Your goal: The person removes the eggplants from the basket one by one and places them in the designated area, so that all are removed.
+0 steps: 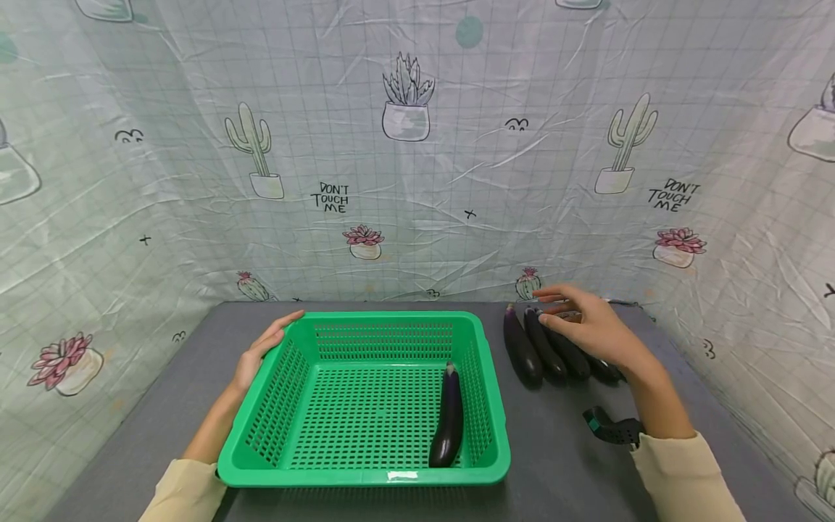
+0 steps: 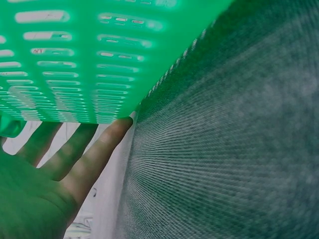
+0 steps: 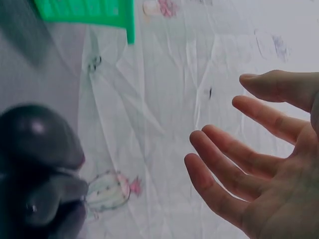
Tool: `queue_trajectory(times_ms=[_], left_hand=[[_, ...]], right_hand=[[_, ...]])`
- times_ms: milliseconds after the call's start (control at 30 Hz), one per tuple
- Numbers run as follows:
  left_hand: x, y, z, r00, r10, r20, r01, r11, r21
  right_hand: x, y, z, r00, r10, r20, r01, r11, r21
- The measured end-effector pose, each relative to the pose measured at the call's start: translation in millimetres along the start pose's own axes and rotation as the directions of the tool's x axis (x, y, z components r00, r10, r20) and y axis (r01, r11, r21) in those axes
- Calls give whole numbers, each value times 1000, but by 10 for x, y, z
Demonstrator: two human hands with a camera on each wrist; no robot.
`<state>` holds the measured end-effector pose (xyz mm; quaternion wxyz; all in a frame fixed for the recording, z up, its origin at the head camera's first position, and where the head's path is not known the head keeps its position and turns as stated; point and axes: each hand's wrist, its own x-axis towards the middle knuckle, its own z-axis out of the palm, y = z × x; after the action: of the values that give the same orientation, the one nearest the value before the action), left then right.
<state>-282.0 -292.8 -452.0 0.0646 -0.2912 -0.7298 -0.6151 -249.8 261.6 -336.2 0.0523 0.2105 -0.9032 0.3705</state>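
A green plastic basket (image 1: pixel 381 479) with slotted walls stands on the table, and one dark purple eggplant (image 1: pixel 449 420) lies inside it near the right wall. My left hand (image 1: pixel 256 355) rests against the basket's left side; in the left wrist view its fingers (image 2: pixel 94 157) are straight and touch the slotted wall. To the right of the basket, several eggplants (image 1: pixel 522 351) lie side by side. Above them hovers my right hand (image 1: pixel 590 330), holding nothing. The right wrist view shows its fingers spread and slightly bent, apart from the eggplants (image 3: pixel 37 134).
A grey cloth-like surface (image 1: pixel 548 442) covers the table. Behind and at both sides hangs a pale curtain (image 1: pixel 417 181) printed with cacti and potted plants, meeting the table's back edge. A black strap-like device (image 1: pixel 612 428) sits at the right wrist.
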Motion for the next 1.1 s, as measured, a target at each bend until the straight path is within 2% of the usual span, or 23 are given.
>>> queue_trajectory(times_ms=[233,367,500,600,700,833,967,1100], left_hand=[[-9,-1,-11,1000,-11,14,12,1000,-20],[-1,-9,-25,1000,2,-1,-2,1000,30],[-2,-15,-29,1000,2,-1,-2,999,38],[-5,-21,-24,1000,1,4,-1,1000,20],[-7,-26,-20,1000,5,12,-5,1000,-6],[-7,-33,-22,1000,15,8,-15,1000,-3],[-3,-34,-24,1000,15,7,-15,1000,15],[5,-32,-16,1000,17,5,-17,1000,16]], right_hand=[[58,-200,177,996,-56,68,54,998,36],[92,-309,270,989,-96,112,90,994,61],[151,-438,371,974,-123,193,109,991,83],[225,-547,449,951,-144,272,131,989,66],[305,-660,525,918,-162,362,163,986,28],[418,-792,616,857,-144,495,174,985,-14],[532,-882,693,787,-50,614,108,992,-59],[636,-939,764,710,62,701,5,996,-93]])
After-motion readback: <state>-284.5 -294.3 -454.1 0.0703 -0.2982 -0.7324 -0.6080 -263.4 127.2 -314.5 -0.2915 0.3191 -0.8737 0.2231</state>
